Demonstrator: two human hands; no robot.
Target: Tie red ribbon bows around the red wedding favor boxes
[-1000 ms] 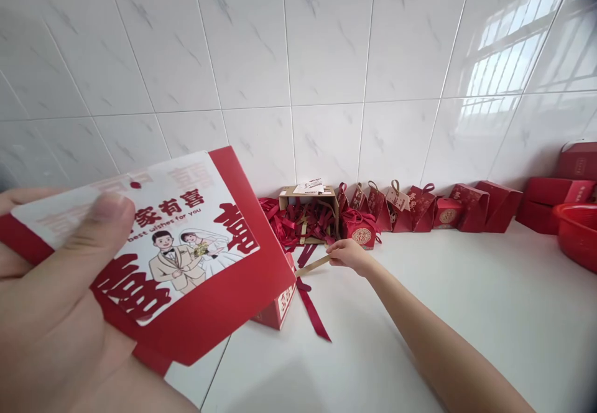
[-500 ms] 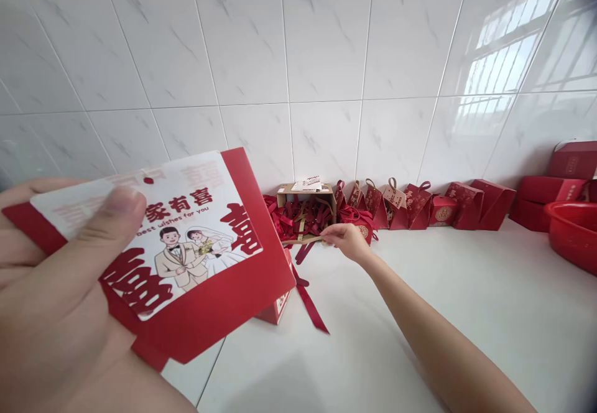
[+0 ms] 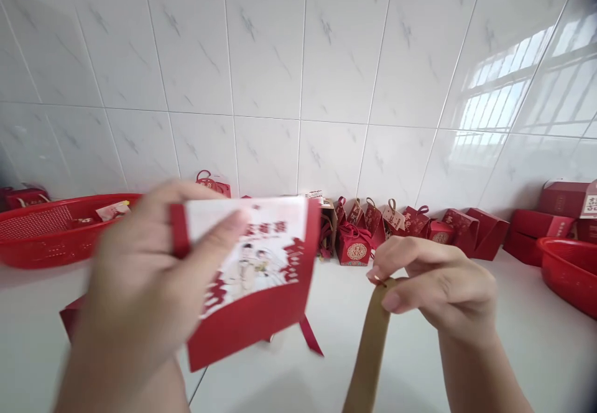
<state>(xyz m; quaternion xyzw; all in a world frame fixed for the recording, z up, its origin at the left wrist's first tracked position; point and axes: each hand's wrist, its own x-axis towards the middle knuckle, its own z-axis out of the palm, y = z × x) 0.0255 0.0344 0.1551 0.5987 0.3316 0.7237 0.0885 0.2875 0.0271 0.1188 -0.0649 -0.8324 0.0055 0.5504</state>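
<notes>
My left hand [image 3: 140, 295] is closed on a flat red and white card box [image 3: 261, 276] printed with a bride and groom; it is blurred by motion and held upright in front of me. My right hand [image 3: 433, 282] pinches the top end of a tan ribbon [image 3: 370, 344] that hangs down toward the bottom edge, close to the box's right side. Behind the box a dark red ribbon [image 3: 310, 335] lies on the white counter [image 3: 513, 332].
Several folded red gift boxes [image 3: 420, 223] stand in a row along the tiled wall, beside a brown carton [image 3: 329, 226] of ribbons. One red basket [image 3: 51, 226] sits at the left, another red basket [image 3: 566, 273] at the right. Larger red boxes [image 3: 559, 214] are stacked at far right.
My right hand has pulled the tan ribbon back from the carton by the wall to close in front of me. The left hand has swung the box rightward, and the view has tilted up and left.
</notes>
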